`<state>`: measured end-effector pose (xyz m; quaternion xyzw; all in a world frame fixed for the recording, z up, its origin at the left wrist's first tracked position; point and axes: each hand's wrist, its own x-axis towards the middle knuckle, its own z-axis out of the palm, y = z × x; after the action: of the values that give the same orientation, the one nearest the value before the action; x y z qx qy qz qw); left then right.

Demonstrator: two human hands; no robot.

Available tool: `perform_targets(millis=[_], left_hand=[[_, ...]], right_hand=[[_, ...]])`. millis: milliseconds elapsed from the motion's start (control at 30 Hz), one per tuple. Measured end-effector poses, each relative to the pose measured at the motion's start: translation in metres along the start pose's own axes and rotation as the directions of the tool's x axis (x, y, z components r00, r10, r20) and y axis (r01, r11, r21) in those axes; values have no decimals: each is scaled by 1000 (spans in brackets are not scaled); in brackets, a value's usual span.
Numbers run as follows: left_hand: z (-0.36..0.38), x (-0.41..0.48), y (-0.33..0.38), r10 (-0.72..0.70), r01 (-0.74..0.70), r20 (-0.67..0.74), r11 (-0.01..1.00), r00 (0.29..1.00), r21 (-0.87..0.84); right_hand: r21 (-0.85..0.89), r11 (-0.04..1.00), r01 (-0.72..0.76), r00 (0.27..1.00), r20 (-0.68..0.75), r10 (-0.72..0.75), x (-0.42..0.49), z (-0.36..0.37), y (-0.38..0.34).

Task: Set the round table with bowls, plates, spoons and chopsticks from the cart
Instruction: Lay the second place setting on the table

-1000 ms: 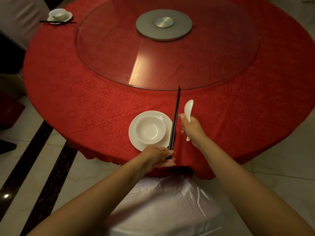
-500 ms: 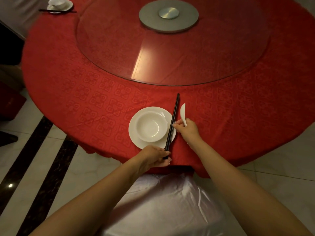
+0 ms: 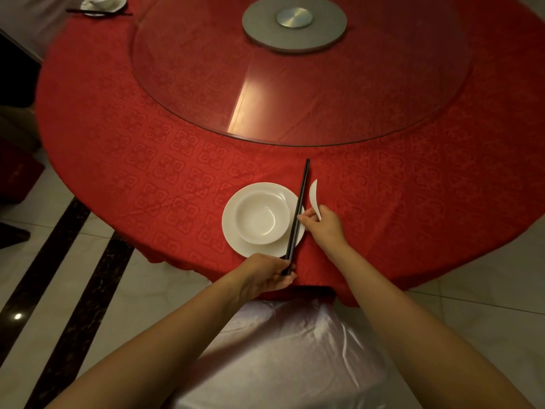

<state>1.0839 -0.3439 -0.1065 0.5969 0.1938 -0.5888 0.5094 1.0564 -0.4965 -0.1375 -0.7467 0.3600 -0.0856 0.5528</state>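
Closest to me is a chair in a shiny white satin cover [image 3: 280, 349], tucked against the near edge of the round table in its patterned red cloth [image 3: 147, 149]. My left hand [image 3: 265, 273] is at that edge, thumb and fingers pinched on the near end of a pair of long black chopsticks [image 3: 298, 211]. The sticks run away from me, side by side, crossing the right rim of a round white ceramic plate [image 3: 231, 231], their tips pointing at the glass. A round white ceramic bowl [image 3: 244, 222] sits on that plate, a little toward its far side.

Just right of the chopsticks, my right hand [image 3: 323, 225] has its fingers curled round the handle of a white ceramic soup spoon [image 3: 314, 196], which stands on its edge with the scoop end away from me. A fingertip of that hand touches the sticks near their middle.

Farther on lies a big clear glass turntable [image 3: 398, 84] with a grey metal disc [image 3: 324, 36] at its centre. At the far left edge sits another white bowl and plate setting [image 3: 103, 2], black chopsticks beside it.
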Motion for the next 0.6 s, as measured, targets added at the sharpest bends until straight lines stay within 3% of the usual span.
perform_targets(millis=[600], left_hand=[[0, 0, -2, -6, 6, -20, 1000, 1000, 12]], right_hand=[[26, 1000, 14, 1000, -26, -13, -1, 0, 2]])
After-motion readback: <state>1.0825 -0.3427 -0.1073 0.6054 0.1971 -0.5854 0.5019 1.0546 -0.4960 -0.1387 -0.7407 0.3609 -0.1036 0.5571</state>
